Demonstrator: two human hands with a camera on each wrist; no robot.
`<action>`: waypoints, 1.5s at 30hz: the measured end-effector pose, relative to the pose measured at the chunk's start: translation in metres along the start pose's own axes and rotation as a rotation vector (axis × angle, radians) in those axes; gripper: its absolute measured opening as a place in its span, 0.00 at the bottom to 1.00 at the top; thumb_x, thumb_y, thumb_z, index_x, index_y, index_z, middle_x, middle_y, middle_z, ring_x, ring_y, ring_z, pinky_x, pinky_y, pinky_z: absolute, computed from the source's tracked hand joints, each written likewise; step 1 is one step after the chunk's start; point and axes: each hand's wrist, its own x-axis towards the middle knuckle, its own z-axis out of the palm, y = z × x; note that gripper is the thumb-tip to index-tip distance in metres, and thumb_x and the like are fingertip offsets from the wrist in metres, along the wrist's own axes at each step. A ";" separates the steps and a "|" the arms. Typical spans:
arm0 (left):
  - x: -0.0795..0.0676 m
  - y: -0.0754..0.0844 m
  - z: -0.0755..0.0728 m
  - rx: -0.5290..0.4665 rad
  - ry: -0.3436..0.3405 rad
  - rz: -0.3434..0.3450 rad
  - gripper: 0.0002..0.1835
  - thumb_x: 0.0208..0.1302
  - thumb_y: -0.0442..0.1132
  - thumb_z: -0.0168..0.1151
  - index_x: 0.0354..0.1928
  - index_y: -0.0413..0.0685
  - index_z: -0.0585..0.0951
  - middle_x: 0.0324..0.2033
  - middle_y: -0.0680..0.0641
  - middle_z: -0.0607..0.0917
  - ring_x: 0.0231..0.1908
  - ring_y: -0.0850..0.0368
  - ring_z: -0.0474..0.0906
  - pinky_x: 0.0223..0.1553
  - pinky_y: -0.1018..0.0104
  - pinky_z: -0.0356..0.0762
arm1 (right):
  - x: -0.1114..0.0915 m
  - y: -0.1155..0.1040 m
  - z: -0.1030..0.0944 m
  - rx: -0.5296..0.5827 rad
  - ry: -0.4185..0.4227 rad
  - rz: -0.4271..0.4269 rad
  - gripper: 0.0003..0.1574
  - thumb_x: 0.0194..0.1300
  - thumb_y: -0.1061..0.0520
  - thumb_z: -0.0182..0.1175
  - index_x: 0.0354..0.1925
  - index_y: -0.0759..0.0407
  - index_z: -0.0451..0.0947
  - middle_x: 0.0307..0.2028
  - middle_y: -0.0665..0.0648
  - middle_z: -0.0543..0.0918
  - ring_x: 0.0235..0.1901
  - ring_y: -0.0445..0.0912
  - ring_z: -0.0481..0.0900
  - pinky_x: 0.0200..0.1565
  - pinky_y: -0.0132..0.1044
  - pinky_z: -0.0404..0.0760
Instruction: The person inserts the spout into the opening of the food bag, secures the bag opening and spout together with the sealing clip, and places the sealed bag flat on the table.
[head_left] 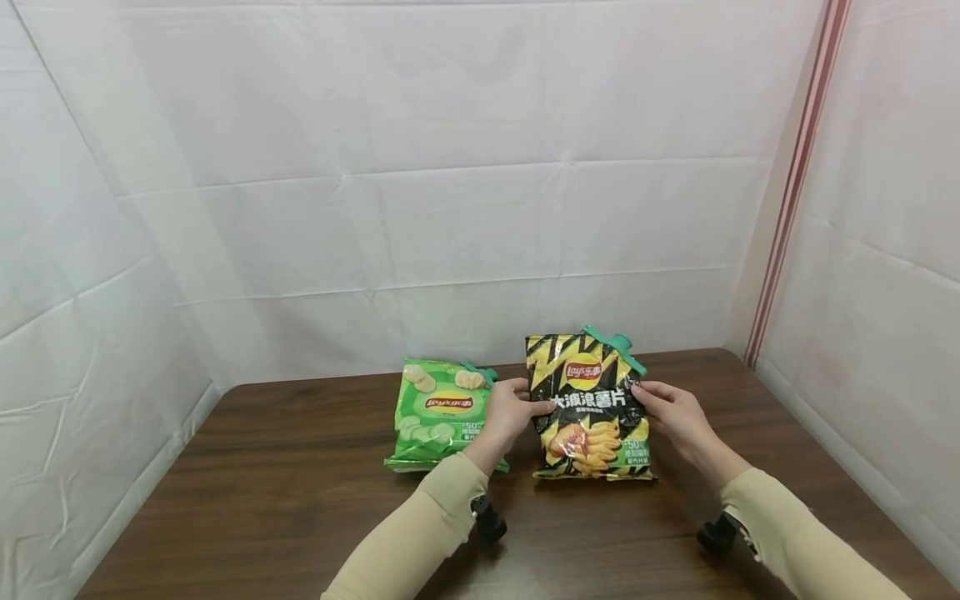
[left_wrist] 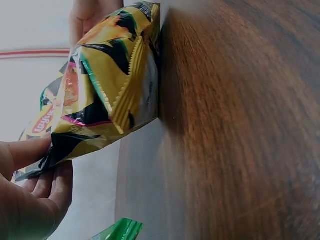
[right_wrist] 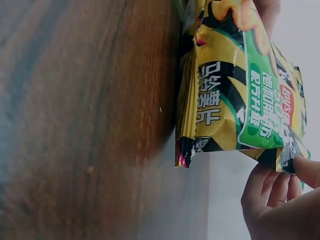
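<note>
Both hands hold a black and yellow Lay's chip bag [head_left: 588,408] by its two sides, front facing me and standing upright at the table. My left hand [head_left: 513,412] pinches the left edge, thumb in front and fingers behind, as the left wrist view also shows. On the other side my right hand [head_left: 678,417] pinches the right edge the same way; in the right wrist view the fingers [right_wrist: 262,187] curl behind the bag. A teal bag clip [head_left: 617,348] sits aslant across the bag's top right corner.
Left of the held bag a green Lay's chip bag [head_left: 438,412] leans back on the wooden table [head_left: 300,475], a teal clip [head_left: 480,372] at its top right corner. White sheeting [head_left: 465,225] rises behind the table and at both sides.
</note>
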 end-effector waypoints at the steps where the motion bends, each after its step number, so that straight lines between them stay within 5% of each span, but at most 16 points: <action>1: 0.001 -0.001 0.000 0.003 0.008 -0.001 0.35 0.50 0.38 0.74 0.61 0.37 0.73 0.56 0.37 0.77 0.57 0.42 0.73 0.53 0.51 0.75 | 0.000 -0.001 0.000 -0.014 0.004 -0.002 0.42 0.66 0.40 0.57 0.68 0.64 0.61 0.66 0.67 0.65 0.61 0.52 0.71 0.58 0.44 0.74; 6: 0.005 -0.004 0.001 0.010 0.051 0.000 0.30 0.50 0.38 0.74 0.56 0.38 0.77 0.51 0.39 0.80 0.53 0.44 0.76 0.49 0.52 0.76 | 0.003 -0.004 -0.001 -0.110 -0.010 -0.024 0.40 0.65 0.48 0.61 0.68 0.63 0.61 0.65 0.70 0.65 0.63 0.60 0.67 0.58 0.50 0.73; 18: 0.011 -0.004 -0.001 0.043 0.115 -0.001 0.24 0.50 0.35 0.73 0.50 0.37 0.80 0.43 0.40 0.83 0.44 0.48 0.80 0.41 0.59 0.80 | 0.010 -0.009 0.000 -0.264 -0.046 -0.040 0.41 0.60 0.51 0.66 0.66 0.63 0.64 0.60 0.72 0.72 0.54 0.59 0.77 0.48 0.49 0.80; 45: 0.013 -0.006 0.004 0.052 0.072 -0.019 0.23 0.50 0.28 0.70 0.52 0.38 0.80 0.40 0.40 0.85 0.39 0.50 0.83 0.34 0.64 0.82 | 0.017 0.000 -0.009 -0.152 -0.039 0.047 0.35 0.61 0.56 0.65 0.64 0.66 0.67 0.60 0.69 0.73 0.57 0.56 0.75 0.55 0.51 0.76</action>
